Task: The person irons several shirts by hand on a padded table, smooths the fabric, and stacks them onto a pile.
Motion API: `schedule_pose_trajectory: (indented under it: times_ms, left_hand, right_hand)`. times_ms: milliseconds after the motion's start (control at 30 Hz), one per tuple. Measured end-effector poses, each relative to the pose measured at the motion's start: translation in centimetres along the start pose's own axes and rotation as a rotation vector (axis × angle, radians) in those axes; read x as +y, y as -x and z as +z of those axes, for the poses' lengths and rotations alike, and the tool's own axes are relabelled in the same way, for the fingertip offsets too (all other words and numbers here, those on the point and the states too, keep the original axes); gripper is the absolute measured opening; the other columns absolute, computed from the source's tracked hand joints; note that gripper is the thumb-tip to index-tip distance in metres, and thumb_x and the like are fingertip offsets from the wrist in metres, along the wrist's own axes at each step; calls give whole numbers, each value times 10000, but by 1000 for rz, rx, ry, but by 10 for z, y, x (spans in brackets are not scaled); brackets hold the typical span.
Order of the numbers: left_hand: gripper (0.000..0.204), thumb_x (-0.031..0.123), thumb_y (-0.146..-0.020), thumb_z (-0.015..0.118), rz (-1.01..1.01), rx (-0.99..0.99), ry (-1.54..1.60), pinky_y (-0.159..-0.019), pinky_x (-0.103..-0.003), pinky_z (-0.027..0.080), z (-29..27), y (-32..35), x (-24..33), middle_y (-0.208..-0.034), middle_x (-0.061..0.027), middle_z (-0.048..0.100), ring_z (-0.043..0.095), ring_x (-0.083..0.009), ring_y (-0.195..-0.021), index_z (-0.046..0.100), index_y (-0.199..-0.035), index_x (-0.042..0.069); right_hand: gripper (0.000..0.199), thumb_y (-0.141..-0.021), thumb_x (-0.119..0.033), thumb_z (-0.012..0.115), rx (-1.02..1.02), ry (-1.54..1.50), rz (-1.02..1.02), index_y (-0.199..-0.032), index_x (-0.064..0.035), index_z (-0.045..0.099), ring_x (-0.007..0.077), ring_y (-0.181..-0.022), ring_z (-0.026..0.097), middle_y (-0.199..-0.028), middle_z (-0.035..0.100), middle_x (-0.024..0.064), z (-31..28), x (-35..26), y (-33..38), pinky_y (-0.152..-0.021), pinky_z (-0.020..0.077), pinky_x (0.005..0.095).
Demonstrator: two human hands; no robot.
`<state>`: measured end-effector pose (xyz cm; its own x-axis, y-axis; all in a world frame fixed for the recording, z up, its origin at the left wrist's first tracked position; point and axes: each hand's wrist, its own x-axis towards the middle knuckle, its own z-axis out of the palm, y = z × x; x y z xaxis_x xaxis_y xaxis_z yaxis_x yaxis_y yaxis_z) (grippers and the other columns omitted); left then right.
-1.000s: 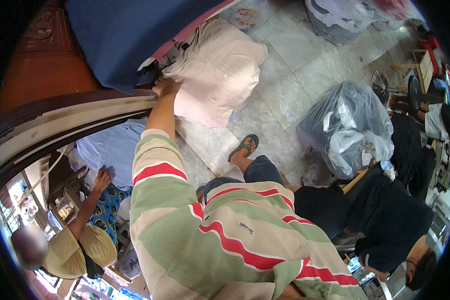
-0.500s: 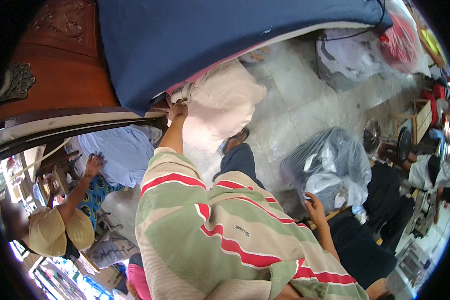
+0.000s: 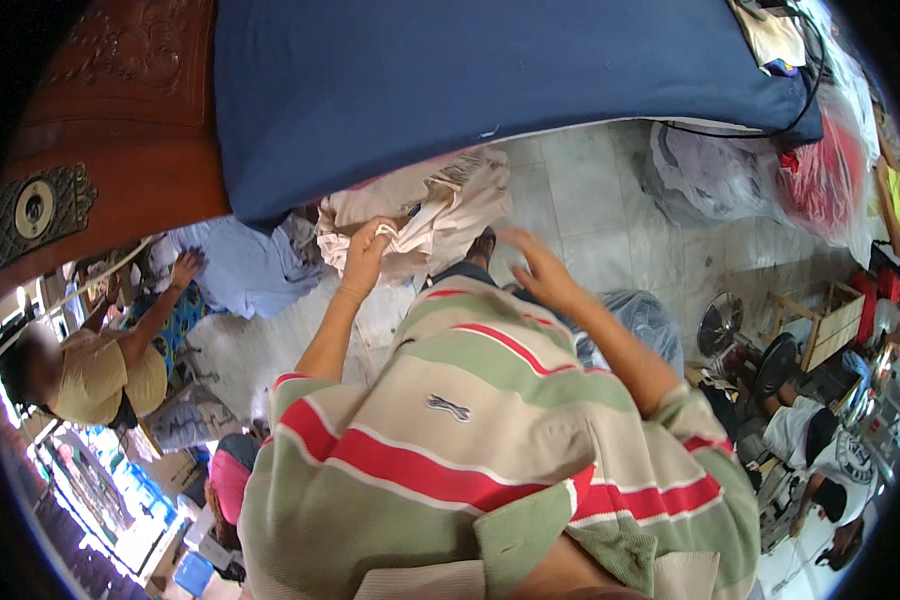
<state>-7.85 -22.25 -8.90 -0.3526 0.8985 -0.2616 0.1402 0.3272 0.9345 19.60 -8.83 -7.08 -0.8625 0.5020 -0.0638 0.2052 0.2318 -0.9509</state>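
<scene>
Beige cloth [image 3: 440, 215] hangs bunched just under the edge of a dark blue cushion [image 3: 490, 80], above the pale tiled floor [image 3: 610, 200]. The left hand [image 3: 363, 255] reaches up with its arm stretched out, fingers clamped on the cloth's lower folds. The right hand [image 3: 542, 268] hovers just beside it, fingers spread apart, touching nothing.

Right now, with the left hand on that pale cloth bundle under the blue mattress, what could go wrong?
1. The left hand grips only a fold of the cream cloth bundle; the right hand is open and off it, so the cloth may slip or unroll.
2. The bundle sits under the edge of the blue padded mattress, so pulling could snag it.
3. A grey plastic bag on the tiled floor lies near the feet: possible trip.
</scene>
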Motion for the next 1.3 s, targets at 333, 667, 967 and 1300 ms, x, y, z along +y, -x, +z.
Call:
schedule_pose_trajectory:
  times_ms: [333, 667, 967, 1300]
  left_hand:
    - [155, 130, -678, 458, 176, 60, 880, -602, -227, 357, 42, 74, 222, -729, -50, 430, 430, -117, -663, 474, -774, 9]
    - [243, 151, -686, 592, 281, 799, -45, -691, -213, 359, 128, 123, 275, -812, -21, 525, 470, -86, -749, 542, -887, 24]
    - [377, 74, -697, 513, 290, 784, -158, -814, -233, 367, 157, 111, 333, -968, -31, 502, 480, -102, -892, 476, -1068, 17]
    - [151, 144, -780, 579, 273, 836, -556, -645, -201, 366, 166, 77, 361, -748, -15, 511, 440, -77, -698, 539, -836, 11]
  right_hand:
    - [526, -666, -184, 635, -941, 535, -454, -1168, -84, 517, 320, -1118, 450, -1234, 466, 141, -47, -25, -117, -940, 359, 407]
    - [157, -692, 34, 602, -271, -150, -388, -787, -28, 493, 52, -684, 433, -694, 490, -31, -252, -90, -61, -593, 377, 215]
    - [169, -691, -1, 584, -476, -38, -362, -797, -55, 464, 44, -704, 425, -742, 462, -47, -348, -153, -68, -653, 365, 186]
    - [225, -784, -188, 606, -593, -207, -284, -938, -48, 520, 32, -730, 490, -802, 535, -31, -395, -183, -64, -670, 383, 176]
